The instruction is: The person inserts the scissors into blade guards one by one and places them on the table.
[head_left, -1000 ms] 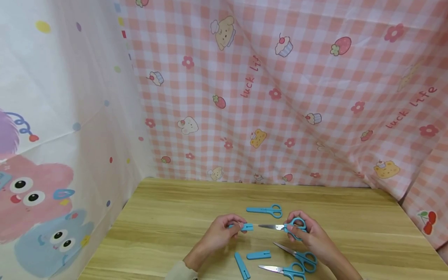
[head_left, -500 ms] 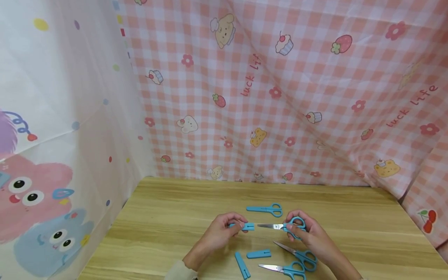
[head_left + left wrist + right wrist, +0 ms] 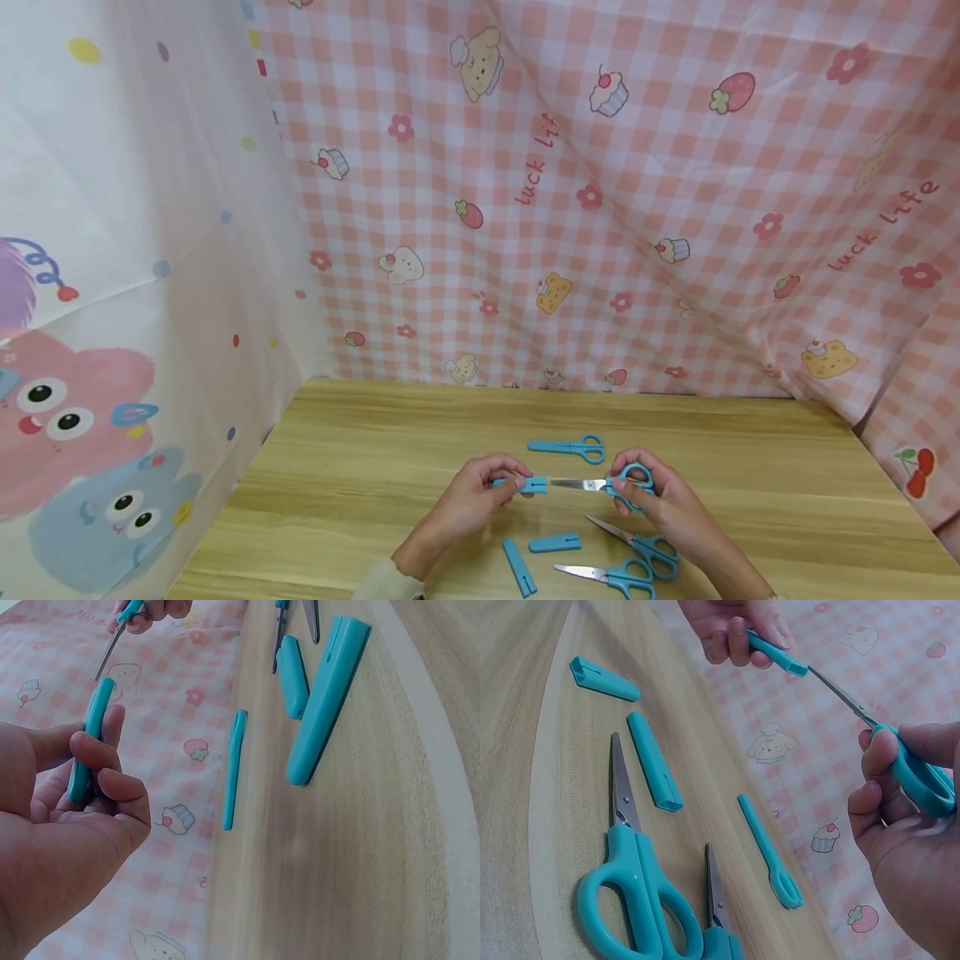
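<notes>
My left hand [image 3: 474, 495] pinches a blue scissors cover [image 3: 536, 485] between thumb and fingers, its slotted open end facing right. Opposite it, my right hand [image 3: 666, 500] grips blue-handled scissors [image 3: 581, 484] by the handle, with the closed blades aimed left at the cover's mouth. A narrow gap shows between blade tip and cover in the head view; in the right wrist view the tip lies right at the mouth [image 3: 801, 670]. Both things are held above the table. Part of the held cover is hidden by the left fingers.
Covered scissors [image 3: 566, 448] lie behind the hands. In front are two loose covers [image 3: 555, 543] [image 3: 520, 568] and two bare scissors [image 3: 606, 577] [image 3: 637, 547] on the wooden table [image 3: 337, 467]. A pink checked cloth [image 3: 450, 250] hangs behind the table.
The cover in my left hand has shifted slightly right and the scissors slightly left, so the gap between them has narrowed. Both grips look the same; the things on the table stay put.
</notes>
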Demonstrator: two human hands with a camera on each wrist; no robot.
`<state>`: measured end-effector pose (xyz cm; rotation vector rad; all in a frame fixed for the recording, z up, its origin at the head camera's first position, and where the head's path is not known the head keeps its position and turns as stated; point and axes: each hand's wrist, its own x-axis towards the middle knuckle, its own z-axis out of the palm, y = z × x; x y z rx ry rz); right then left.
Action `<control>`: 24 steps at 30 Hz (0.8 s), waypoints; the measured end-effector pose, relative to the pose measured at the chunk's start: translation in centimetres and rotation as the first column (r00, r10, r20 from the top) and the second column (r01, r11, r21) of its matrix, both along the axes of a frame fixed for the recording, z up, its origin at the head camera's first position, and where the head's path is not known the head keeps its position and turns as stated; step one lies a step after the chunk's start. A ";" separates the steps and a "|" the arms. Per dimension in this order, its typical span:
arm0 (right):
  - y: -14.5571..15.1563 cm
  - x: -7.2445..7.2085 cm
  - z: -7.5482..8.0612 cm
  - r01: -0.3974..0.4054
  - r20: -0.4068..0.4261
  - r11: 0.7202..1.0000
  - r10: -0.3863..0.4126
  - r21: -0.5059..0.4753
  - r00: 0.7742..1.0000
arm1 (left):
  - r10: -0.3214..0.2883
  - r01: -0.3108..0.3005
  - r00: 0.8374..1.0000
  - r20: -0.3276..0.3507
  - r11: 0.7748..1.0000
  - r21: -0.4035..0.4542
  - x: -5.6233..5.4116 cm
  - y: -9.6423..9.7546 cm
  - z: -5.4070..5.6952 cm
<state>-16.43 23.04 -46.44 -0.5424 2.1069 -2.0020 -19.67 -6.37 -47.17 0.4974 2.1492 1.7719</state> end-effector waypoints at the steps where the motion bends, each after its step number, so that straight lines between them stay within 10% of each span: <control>1: 0.0 0.0 0.0 0.001 0.000 1.000 -0.001 0.001 1.000 | 0.000 0.000 1.000 0.002 1.000 0.001 0.0 0.0 0.0; 24: 0.0 0.1 -0.1 -0.029 -0.002 0.999 0.029 -0.013 1.000 | -0.021 0.021 1.000 0.018 1.000 0.018 0.2 0.3 0.6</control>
